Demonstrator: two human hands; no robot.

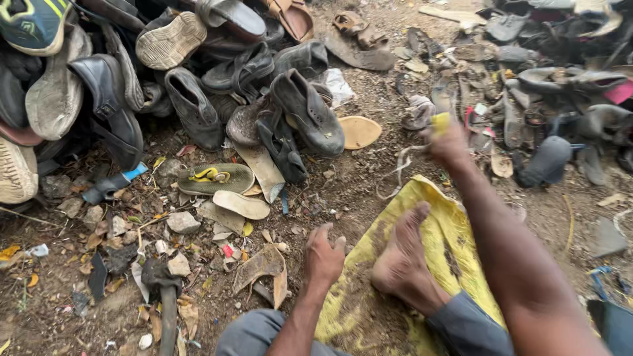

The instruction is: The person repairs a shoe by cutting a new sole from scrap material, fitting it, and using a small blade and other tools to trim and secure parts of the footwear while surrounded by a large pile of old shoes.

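My left hand (324, 254) rests on the dirt at the edge of a yellow sack (455, 240), fingers curled down and holding nothing I can make out. My right hand (446, 140) is stretched forward over the ground past the sack, blurred, with a small yellow thing (440, 121) at its fingertips; the grip itself is unclear. My bare foot (402, 260) lies on the sack between the two arms. A white strap (397, 168) lies on the dirt just left of the right hand.
A heap of worn black shoes (198, 79) fills the back left, with a black boot (308, 111) and a tan insole (359, 130) at its front. A green sandal (214, 178) and loose soles lie nearer. More scraps (554, 99) pile up at the right. A hammer (163, 290) lies front left.
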